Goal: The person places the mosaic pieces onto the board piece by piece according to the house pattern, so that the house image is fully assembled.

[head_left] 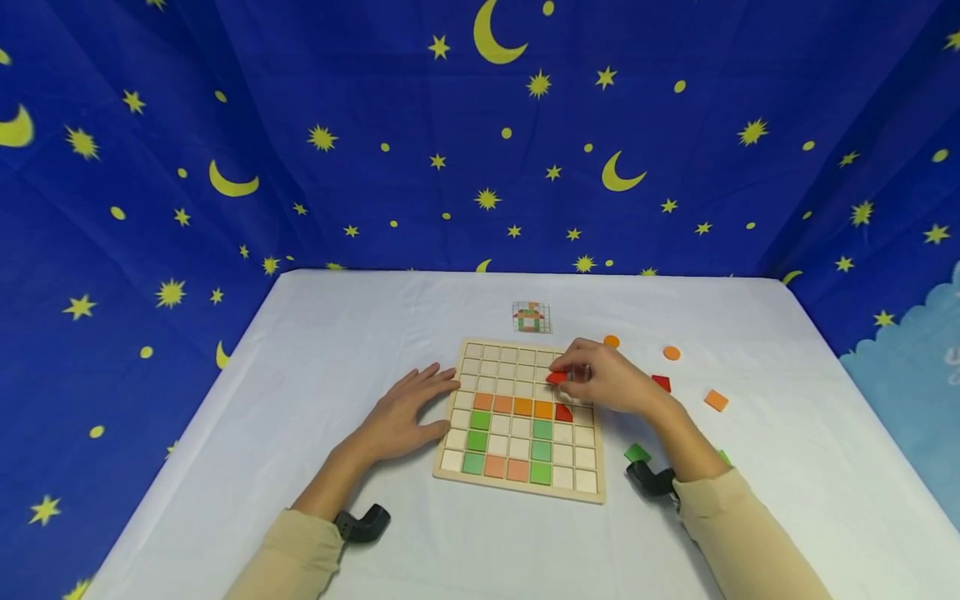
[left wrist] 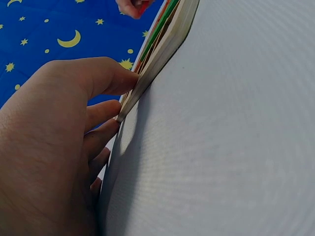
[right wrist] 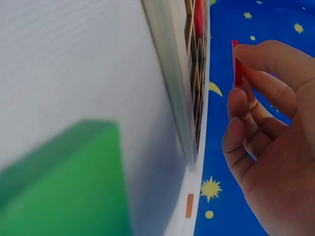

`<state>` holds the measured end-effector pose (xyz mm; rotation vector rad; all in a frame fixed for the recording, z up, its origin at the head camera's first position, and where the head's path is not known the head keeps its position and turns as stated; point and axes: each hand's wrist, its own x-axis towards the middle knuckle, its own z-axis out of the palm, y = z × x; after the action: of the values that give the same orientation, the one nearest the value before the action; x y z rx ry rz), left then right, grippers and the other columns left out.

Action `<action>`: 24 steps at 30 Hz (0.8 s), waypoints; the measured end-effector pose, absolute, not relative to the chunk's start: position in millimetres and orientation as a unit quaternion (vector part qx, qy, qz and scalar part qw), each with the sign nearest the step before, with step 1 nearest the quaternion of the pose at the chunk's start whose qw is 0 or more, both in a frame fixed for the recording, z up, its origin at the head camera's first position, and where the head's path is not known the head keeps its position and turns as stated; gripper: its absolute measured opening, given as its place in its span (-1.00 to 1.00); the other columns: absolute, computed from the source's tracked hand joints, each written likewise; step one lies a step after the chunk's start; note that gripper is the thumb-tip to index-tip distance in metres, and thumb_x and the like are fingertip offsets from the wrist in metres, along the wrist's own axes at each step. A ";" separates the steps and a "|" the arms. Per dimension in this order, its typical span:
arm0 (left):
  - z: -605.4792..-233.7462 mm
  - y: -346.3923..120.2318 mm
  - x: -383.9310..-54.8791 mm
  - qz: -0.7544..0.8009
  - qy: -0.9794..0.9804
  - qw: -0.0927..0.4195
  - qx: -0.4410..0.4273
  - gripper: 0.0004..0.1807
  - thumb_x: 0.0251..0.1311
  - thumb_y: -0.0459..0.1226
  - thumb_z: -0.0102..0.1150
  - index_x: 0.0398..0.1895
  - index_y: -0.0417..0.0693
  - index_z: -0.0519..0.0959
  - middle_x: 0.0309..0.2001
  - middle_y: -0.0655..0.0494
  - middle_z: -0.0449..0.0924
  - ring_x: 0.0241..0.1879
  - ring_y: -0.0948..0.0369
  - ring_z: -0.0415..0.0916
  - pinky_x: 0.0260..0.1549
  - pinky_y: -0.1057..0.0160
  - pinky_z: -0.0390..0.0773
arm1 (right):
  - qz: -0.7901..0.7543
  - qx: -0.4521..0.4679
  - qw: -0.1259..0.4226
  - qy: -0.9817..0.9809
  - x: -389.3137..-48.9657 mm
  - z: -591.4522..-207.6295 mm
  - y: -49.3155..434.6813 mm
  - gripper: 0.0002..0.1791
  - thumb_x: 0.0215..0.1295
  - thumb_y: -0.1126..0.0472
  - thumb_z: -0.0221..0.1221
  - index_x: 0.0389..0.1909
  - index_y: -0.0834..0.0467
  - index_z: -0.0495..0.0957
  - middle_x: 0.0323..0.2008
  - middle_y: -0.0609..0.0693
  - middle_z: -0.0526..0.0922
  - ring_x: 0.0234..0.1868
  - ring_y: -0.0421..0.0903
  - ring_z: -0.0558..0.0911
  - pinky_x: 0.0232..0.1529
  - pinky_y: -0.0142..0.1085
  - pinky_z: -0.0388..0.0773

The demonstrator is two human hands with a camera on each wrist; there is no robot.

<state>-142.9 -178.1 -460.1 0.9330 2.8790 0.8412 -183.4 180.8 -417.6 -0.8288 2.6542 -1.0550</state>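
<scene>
A wooden grid board [head_left: 525, 492] lies on the table, with orange, salmon and green square tiles set in several cells and a red quarter-round tile [head_left: 562, 413] at the right end of the orange row. Over the upper right of the board my right hand [head_left: 611, 379] pinches a thin red tile [head_left: 557, 377] between thumb and fingers. In the right wrist view that red tile [right wrist: 237, 64] is seen edge-on, apart from the board. My left hand [head_left: 401, 417] has its fingers extended, with thumb and fingertips touching the board's left edge.
Behind the board lies a small pattern card [head_left: 532, 317]. Loose pieces lie to the right: orange discs [head_left: 672, 353], a red tile [head_left: 661, 383], an orange square [head_left: 716, 401] and a green tile [head_left: 637, 452]. A blue star-patterned curtain [head_left: 420, 108] surrounds the white table [head_left: 337, 325].
</scene>
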 end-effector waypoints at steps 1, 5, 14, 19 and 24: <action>-460.1 -178.5 -142.8 0.268 0.916 -0.001 0.298 -0.35 0.12 -0.07 0.22 0.33 0.06 0.40 0.41 0.16 0.22 0.44 0.09 -0.03 0.40 0.03 -0.07 | -0.355 -0.278 0.085 0.888 -184.2 -417.6 179.5 -0.68 0.17 0.21 0.31 -0.03 0.09 0.66 -0.19 -0.13 0.55 -0.31 -0.13 0.50 -0.35 -0.26 0.53; -460.5 -179.9 -142.3 0.268 0.917 -0.002 0.295 -0.35 0.12 -0.07 0.22 0.33 0.06 0.40 0.40 0.15 0.23 0.44 0.08 -0.02 0.40 0.02 -0.07 | -0.357 -0.283 0.087 0.886 -187.2 -417.5 173.5 -0.69 0.16 0.23 0.29 -0.04 0.08 0.67 -0.20 -0.13 0.56 -0.32 -0.14 0.51 -0.35 -0.26 0.54; -464.1 -172.2 -144.8 0.268 0.915 0.010 0.302 -0.35 0.15 -0.04 0.19 0.35 0.08 0.38 0.42 0.21 0.18 0.45 0.13 -0.07 0.41 0.07 -0.11 | -0.334 -0.292 0.083 0.892 -187.0 -419.4 167.7 -0.71 0.13 0.20 0.32 -0.08 0.06 0.68 -0.24 -0.15 0.56 -0.35 -0.15 0.49 -0.37 -0.28 0.53; -461.7 -175.0 -143.5 0.270 0.917 0.001 0.294 -0.36 0.13 -0.07 0.21 0.33 0.06 0.40 0.41 0.19 0.21 0.44 0.10 -0.04 0.40 0.06 -0.08 | -0.331 -0.312 0.088 0.886 -191.5 -421.4 158.1 -0.71 0.16 0.17 0.31 -0.06 0.04 0.67 -0.23 -0.18 0.56 -0.33 -0.18 0.50 -0.33 -0.29 0.55; -460.0 -179.7 -142.8 0.268 0.918 0.005 0.294 -0.36 0.15 -0.05 0.20 0.34 0.08 0.39 0.42 0.21 0.19 0.45 0.11 -0.05 0.41 0.06 -0.10 | -0.332 -0.328 0.094 0.880 -194.7 -420.7 146.4 -0.70 0.16 0.17 0.30 -0.06 0.07 0.68 -0.23 -0.15 0.56 -0.34 -0.19 0.51 -0.34 -0.30 0.56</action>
<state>-142.8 -179.7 -460.0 0.9198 2.8738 0.8392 -194.7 146.4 -420.7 -0.9727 2.6093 -0.9837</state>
